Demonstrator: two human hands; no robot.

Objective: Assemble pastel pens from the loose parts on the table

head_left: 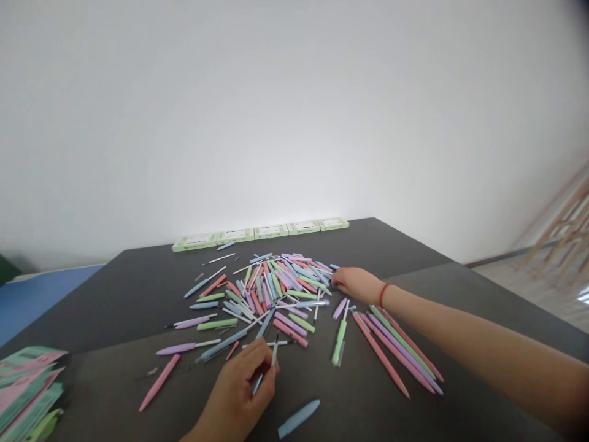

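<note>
My left hand (242,393) is closed near the front of the table, pinching a thin white pen refill (275,351) that points upward. A bluish piece also shows between its fingers and palm. A loose light-blue pen barrel (299,418) lies just right of that hand. At the right edge of a pile of pastel pen parts (285,279), my right hand (356,282) has its fingertips drawn together beside some blue pieces; what they pinch is hidden. Under the right forearm lies a row of long pink, purple, green and red pens (398,350).
Several flat green-and-white boxes (271,231) line the back edge of the dark table (151,270). Pink and green packets (30,387) are stacked at the front left. A green pen with a clear clip (339,341) lies between the pile and the row. A white wall stands behind.
</note>
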